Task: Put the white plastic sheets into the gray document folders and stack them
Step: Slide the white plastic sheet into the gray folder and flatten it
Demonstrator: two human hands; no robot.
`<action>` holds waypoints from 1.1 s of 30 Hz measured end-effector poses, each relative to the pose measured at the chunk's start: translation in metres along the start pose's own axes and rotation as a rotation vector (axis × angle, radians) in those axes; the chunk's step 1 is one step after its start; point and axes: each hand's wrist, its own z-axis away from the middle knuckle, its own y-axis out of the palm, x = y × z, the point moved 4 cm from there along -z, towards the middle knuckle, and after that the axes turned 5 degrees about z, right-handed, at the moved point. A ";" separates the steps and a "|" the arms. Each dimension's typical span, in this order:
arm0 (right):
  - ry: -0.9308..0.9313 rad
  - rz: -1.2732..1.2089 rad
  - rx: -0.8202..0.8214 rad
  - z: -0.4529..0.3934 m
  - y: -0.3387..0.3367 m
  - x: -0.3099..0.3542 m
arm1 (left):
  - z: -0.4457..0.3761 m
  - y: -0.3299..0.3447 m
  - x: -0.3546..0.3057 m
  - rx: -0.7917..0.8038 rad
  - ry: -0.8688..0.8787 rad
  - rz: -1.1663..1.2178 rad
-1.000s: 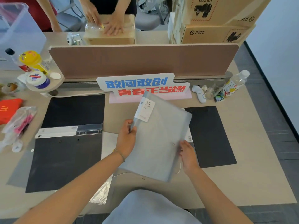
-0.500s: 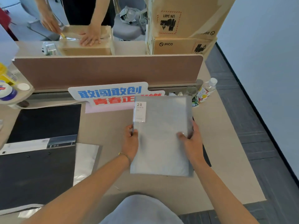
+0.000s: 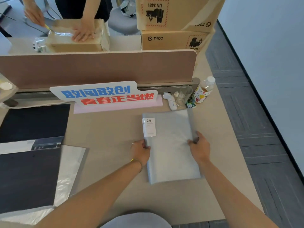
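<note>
A gray document folder (image 3: 171, 155) with a white "20 pockets" label lies flat on the desk at centre right. My left hand (image 3: 140, 152) grips its left edge and my right hand (image 3: 199, 148) grips its right edge. The folder appears to rest on another one, whose darker edge shows along the right side. At the left, a white plastic sheet (image 3: 70, 171) lies partly under a black folder (image 3: 28, 180). Another black folder (image 3: 34, 122) lies behind it.
A blue and red sign (image 3: 105, 94) stands against the brown divider (image 3: 98, 68). A bottle (image 3: 204, 90) and small items sit at the back right. The desk edge and floor are just right of the folder. Another person's hands work on a box (image 3: 75, 37) beyond the divider.
The folder went from tilted in the air to flat on the desk at the right. My hands shifted to its two side edges. My view turned right.
</note>
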 end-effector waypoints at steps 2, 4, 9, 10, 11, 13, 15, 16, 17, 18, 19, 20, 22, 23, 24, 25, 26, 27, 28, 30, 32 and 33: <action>0.001 0.012 0.020 -0.008 0.003 -0.008 | -0.005 0.011 0.005 -0.003 -0.009 -0.023; 0.013 0.009 0.040 -0.014 0.006 -0.015 | -0.011 0.019 0.007 -0.015 -0.014 -0.041; 0.043 0.025 0.099 -0.027 0.015 -0.027 | -0.015 0.025 -0.001 -0.041 -0.019 -0.055; 0.048 0.019 0.117 -0.030 0.018 -0.031 | -0.016 0.025 -0.003 -0.039 -0.025 -0.053; 0.051 0.020 0.130 -0.031 0.019 -0.031 | -0.017 0.026 -0.005 -0.037 -0.030 -0.048; 0.044 0.039 0.136 -0.034 0.022 -0.031 | -0.021 0.027 -0.004 -0.044 -0.040 -0.047; 0.033 0.061 0.140 -0.035 0.024 -0.031 | -0.023 0.027 -0.002 -0.060 -0.057 -0.051; 0.025 0.063 0.145 -0.035 0.026 -0.031 | -0.023 0.028 -0.002 -0.061 -0.058 -0.060; 0.023 0.063 0.153 -0.035 0.026 -0.032 | -0.021 0.029 -0.001 -0.058 -0.059 -0.068; 0.022 0.063 0.162 -0.035 0.028 -0.034 | -0.020 0.031 -0.001 -0.056 -0.057 -0.075; 0.024 0.067 0.169 -0.035 0.029 -0.036 | -0.019 0.032 -0.001 -0.056 -0.053 -0.082; 0.029 0.069 0.169 -0.036 0.031 -0.038 | -0.018 0.033 0.000 -0.055 -0.046 -0.095; 0.047 0.074 0.155 -0.036 0.034 -0.040 | -0.018 0.035 0.004 -0.052 -0.042 -0.130; 0.051 0.072 0.146 -0.036 0.034 -0.041 | -0.018 0.035 0.004 -0.053 -0.041 -0.144; 0.048 0.068 0.136 -0.035 0.035 -0.041 | -0.018 0.035 0.005 -0.055 -0.038 -0.159; 0.043 0.068 0.128 -0.034 0.034 -0.041 | -0.019 0.035 0.005 -0.054 -0.035 -0.168; 0.034 0.074 0.118 -0.033 0.034 -0.042 | -0.019 0.036 0.006 -0.052 -0.032 -0.179; 0.027 0.088 0.110 -0.032 0.033 -0.042 | -0.020 0.036 0.005 -0.052 -0.032 -0.198; 0.020 0.101 0.102 -0.031 0.033 -0.043 | -0.021 0.037 0.006 -0.055 -0.029 -0.218; 0.010 0.123 0.091 -0.030 0.035 -0.043 | -0.025 0.038 0.008 -0.057 -0.023 -0.260; 0.011 0.116 0.089 -0.030 0.036 -0.043 | -0.026 0.039 0.009 -0.057 -0.026 -0.276; 0.010 0.107 0.091 -0.031 0.035 -0.043 | -0.027 0.039 0.009 -0.057 -0.026 -0.278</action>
